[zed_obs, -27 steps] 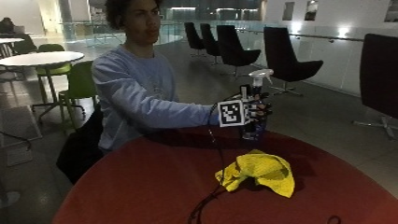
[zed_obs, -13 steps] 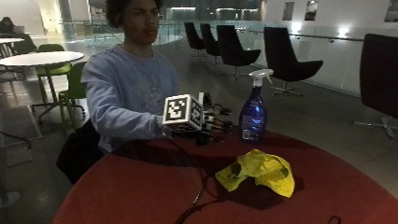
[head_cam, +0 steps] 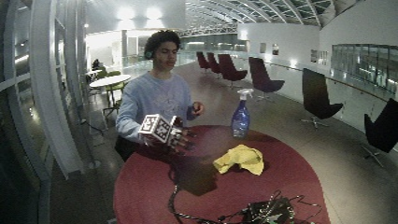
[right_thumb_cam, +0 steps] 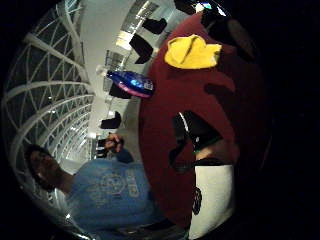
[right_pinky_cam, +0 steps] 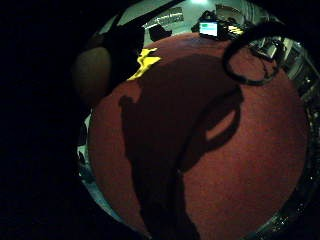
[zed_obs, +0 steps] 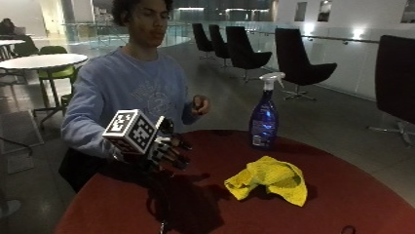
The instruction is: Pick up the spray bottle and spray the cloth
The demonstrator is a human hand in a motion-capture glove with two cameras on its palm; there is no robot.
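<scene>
Gloved right hand [zed_obs: 170, 150] hovering lower left, fingers loosely spread, holding nothing. Spray bottle [zed_obs: 264, 118] standing upright, well apart toward upper right; cloth [zed_obs: 269, 178] lying lower right, between.

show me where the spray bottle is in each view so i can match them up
Outside view: spray bottle stands upright on the table's far edge, beyond the yellow cloth.
Wide outside view: spray bottle upright behind the cloth.
Thumb side palm view: spray bottle at the table edge, near the cloth.
Little finger side palm view: not visible.
Shared landmark: the yellow cloth.
</scene>
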